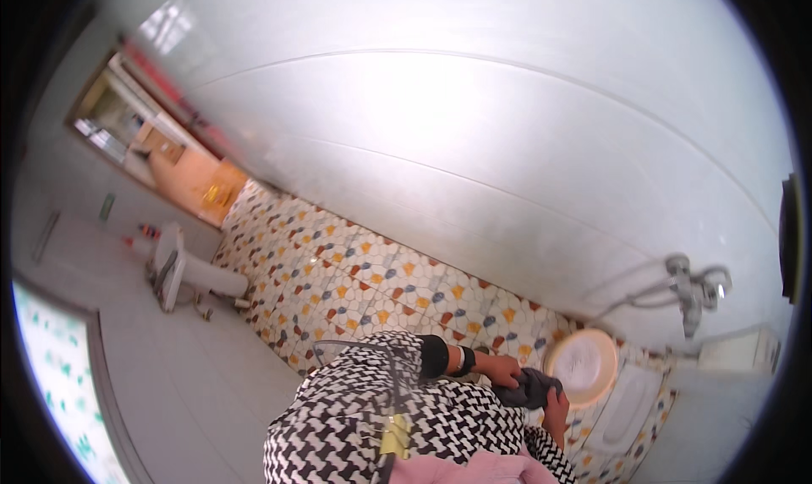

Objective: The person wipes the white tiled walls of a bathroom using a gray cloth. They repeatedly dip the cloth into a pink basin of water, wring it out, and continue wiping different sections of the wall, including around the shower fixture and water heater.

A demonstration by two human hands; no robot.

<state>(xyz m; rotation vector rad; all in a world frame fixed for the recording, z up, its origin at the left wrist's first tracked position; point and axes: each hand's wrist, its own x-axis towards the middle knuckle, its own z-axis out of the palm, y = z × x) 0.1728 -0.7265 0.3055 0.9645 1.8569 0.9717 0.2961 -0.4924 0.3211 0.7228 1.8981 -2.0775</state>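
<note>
A bunched dark grey cloth (528, 389) is stretched between my two hands, in front of my black-and-white patterned top. My left hand (505, 371), with a dark band at the wrist, grips its left end. At the opposite end, my right hand (556, 411) holds the fabric, its fingers partly hidden. Just beyond the cloth, a pale orange plastic basin (610, 363) stands on the floor with whitish, foamy-looking water (578, 363) inside. The cloth overlaps the basin's near side in view; I cannot tell whether they touch.
A wall-mounted mixer tap (691, 290) with a hose projects beyond the basin. Right of the basin lies a squat toilet (625, 411) set in the mosaic-patterned floor (355, 281). A pedestal washbasin (174, 268) stands at the left wall, near a doorway (171, 148).
</note>
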